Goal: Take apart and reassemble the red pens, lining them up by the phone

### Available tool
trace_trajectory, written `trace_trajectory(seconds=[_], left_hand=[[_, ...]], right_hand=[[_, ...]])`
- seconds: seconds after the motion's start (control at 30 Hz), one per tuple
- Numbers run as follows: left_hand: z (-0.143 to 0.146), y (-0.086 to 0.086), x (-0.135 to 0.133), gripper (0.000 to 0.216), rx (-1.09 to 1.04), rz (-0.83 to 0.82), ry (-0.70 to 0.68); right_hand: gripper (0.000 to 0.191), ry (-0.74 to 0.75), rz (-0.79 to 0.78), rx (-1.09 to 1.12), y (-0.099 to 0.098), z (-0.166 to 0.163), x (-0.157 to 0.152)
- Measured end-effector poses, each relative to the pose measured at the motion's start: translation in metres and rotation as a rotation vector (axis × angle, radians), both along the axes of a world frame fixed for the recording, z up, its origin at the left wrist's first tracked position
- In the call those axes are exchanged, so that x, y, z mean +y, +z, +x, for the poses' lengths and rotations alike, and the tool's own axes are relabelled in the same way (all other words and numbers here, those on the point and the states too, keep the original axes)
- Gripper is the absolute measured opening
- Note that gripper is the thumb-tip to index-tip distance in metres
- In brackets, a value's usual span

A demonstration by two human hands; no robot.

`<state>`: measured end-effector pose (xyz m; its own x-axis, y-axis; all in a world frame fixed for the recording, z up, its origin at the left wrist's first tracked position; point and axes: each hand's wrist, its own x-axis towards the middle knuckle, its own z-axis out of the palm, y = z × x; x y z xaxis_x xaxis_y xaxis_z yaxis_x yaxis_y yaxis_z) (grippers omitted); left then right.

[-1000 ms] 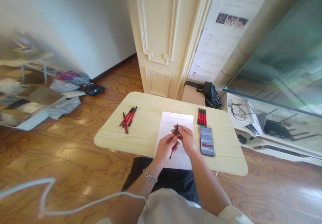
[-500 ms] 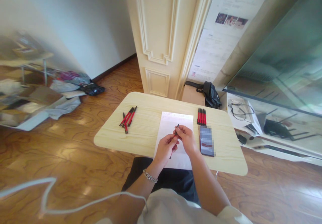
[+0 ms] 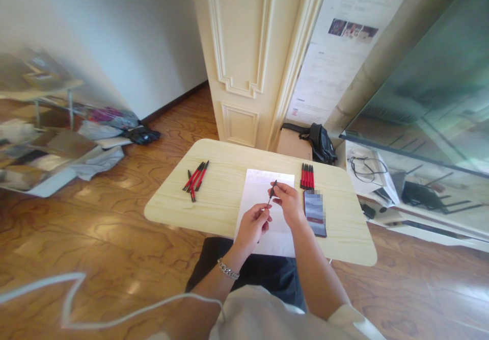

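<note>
Over a white sheet of paper (image 3: 262, 181), my hands hold two parts of a pen. My right hand (image 3: 289, 203) pinches its black front piece (image 3: 273, 189). Lower and to the left, my left hand (image 3: 251, 226) is closed around the barrel, which is mostly hidden by the fingers. A thin dark refill (image 3: 269, 202) shows in the gap between the two hands. Just right of the paper lies a phone (image 3: 315, 216). Beyond it, several red and black pens (image 3: 307, 178) lie side by side in a neat row.
More red and black pens (image 3: 195, 181) lie in a loose pile on the left of the light wooden table (image 3: 219, 202). A black bag (image 3: 322, 145) sits behind the table. On the right is a cabinet with a router (image 3: 422, 196). A white cable (image 3: 133, 310) crosses at lower left.
My right hand has moved up and right, away from my left hand. The pen's black front piece has come away from the barrel, baring the refill.
</note>
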<state>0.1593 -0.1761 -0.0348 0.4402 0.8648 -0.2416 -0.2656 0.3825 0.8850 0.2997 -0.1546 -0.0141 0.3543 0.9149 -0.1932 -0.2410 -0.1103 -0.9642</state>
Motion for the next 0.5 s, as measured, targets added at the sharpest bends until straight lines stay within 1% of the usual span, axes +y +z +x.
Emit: trace_trajectory(seconds=[0.1, 0.17, 0.27, 0.37, 0.43, 0.5], left_hand=[[-0.006, -0.002, -0.002, 0.040, 0.007, -0.027, 0.016], [-0.012, -0.004, -0.003, 0.041, 0.007, -0.043, 0.035], [-0.020, -0.007, -0.002, 0.039, -0.008, -0.046, 0.074], [-0.025, -0.007, 0.001, 0.038, -0.021, -0.027, 0.107], [-0.027, -0.007, 0.003, 0.039, -0.018, -0.024, 0.115], [-0.028, -0.007, 0.004, 0.041, -0.010, -0.025, 0.121]], right_hand=[[0.040, -0.089, 0.002, -0.008, 0.000, 0.007, 0.014], [0.039, -0.114, -0.028, -0.121, -0.004, 0.009, 0.023], [0.031, -0.046, -0.135, -0.476, -0.015, 0.003, 0.031], [0.026, 0.019, -0.215, -0.839, -0.023, -0.012, 0.033], [0.019, 0.044, -0.257, -1.007, -0.027, -0.021, 0.033], [0.012, 0.084, -0.292, -1.110, -0.029, -0.028, 0.034]])
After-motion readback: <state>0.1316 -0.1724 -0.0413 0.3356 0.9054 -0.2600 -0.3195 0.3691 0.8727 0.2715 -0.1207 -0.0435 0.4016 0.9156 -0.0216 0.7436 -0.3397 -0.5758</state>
